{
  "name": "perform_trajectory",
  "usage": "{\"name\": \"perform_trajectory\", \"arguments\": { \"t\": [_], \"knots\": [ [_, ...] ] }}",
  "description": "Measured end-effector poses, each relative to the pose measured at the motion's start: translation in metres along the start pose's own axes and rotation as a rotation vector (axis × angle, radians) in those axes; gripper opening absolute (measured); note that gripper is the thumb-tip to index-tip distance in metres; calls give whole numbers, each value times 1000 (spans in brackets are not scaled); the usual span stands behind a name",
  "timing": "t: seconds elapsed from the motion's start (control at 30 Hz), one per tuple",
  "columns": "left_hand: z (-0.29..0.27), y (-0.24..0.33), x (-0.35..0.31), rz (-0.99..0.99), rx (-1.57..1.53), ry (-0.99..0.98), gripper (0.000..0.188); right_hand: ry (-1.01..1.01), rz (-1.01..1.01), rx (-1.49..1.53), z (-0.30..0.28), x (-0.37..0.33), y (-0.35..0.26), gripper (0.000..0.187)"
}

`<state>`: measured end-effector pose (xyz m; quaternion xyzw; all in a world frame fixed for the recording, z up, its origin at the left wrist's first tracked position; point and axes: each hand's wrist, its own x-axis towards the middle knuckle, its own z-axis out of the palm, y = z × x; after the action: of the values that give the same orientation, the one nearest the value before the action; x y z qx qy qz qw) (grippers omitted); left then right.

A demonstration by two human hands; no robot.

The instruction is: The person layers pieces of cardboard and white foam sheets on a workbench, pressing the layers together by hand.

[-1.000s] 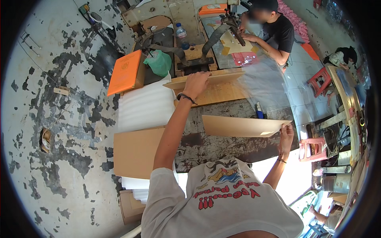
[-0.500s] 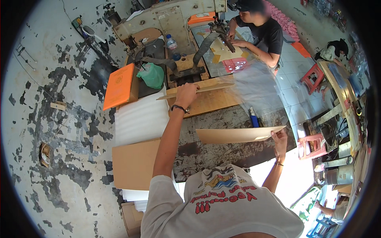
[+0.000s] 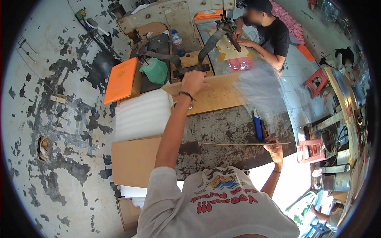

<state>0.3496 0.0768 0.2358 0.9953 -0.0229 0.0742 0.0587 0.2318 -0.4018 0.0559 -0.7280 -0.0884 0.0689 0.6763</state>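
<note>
My left hand [image 3: 194, 82] is closed over the upper edge of a brown cardboard sheet [image 3: 224, 82], tilted over a light wooden board [image 3: 216, 101] at the bench's far side. Low at the right, my right hand [image 3: 274, 150] pinches a second cardboard piece [image 3: 234, 144], which appears edge-on as a thin line above the dark, scratched bench top [image 3: 222, 127]. Just beyond the right fingers lie a blue-handled cutter [image 3: 258, 126] and another slim tool [image 3: 264, 130].
On the left are white foam sheets [image 3: 141, 115], brown cardboard [image 3: 135, 160], an orange stack [image 3: 121, 81] and a green plastic bag [image 3: 154, 71]. A bottle [image 3: 176, 38] stands behind. Clear plastic [image 3: 258, 89] covers the bench's right side. Across it, a co-worker [image 3: 270, 31] works by a press.
The sheet at my left hand has tilted from nearly edge-on to showing its face. My right hand has lowered its cardboard toward me, turning it edge-on.
</note>
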Motion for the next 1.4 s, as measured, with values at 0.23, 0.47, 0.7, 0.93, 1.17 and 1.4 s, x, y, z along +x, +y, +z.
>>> {"name": "perform_trajectory", "arguments": {
  "t": [0.23,0.47,0.7,0.93,1.17,1.4],
  "knots": [
    [20,-18,14,14,19,72,41,-50,-13,30,-3,-4,25,31],
    [22,-12,3,31,35,-10,44,-163,-70,-31,-15,-4,40,30],
    [24,-5,-4,-24,-10,-125,48,-247,11,80,-12,-6,29,9],
    [33,-6,-13,27,1,-57,45,-217,181,85,-4,-16,7,13],
    [30,0,-17,-9,-22,-64,46,-276,76,197,-1,-26,-4,20],
    [24,-1,-12,-4,-38,-52,46,-262,124,251,1,-22,7,16]
  ]
}}
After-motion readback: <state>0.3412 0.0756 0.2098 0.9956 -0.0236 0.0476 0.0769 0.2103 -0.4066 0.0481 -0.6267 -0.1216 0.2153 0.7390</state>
